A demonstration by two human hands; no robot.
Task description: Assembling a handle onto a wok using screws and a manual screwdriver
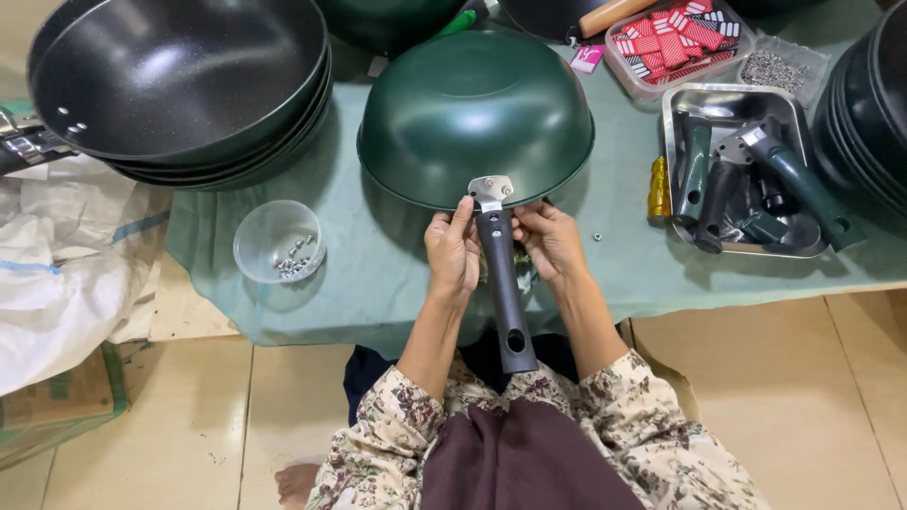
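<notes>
Your left hand and right hand close on either side of the black handle of a dark green wok lying upside down on the green cloth. The handle points back toward you, its metal bracket against the wok's rim. To your left, a clear bowl of screws sits beside a stack of black pans. To your right, a steel tray holds loose handles, a yellow-handled tool beside it
</notes>
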